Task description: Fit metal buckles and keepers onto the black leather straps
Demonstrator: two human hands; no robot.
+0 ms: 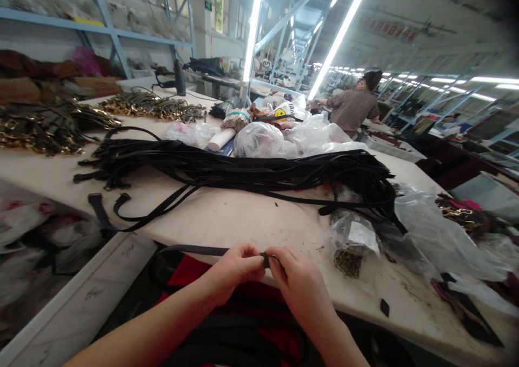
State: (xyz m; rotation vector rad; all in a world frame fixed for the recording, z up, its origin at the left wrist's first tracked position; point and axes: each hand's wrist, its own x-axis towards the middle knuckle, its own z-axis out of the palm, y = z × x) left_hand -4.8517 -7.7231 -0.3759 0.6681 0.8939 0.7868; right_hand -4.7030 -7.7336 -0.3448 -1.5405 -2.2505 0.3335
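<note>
A black strap (198,249) runs in from the left along the table's front edge to my left hand (243,264), whose fingers are pinched on it. Close beside it, my right hand (290,269) is closed on the strap's end. Between the fingertips shows a small dark piece (266,260), perhaps a buckle or loop; its details are too small to make out. Beyond my hands lies a long pile of black straps (243,169) across the table, with a few strap ends trailing at the left.
On the white table (235,218), a clear bag of small metal parts (348,259) lies to the right. Plastic bags (263,140) sit behind the straps. Brass-coloured hardware (52,126) is heaped at the left. A white box (93,291) stands below left. Another person (352,107) works farther back.
</note>
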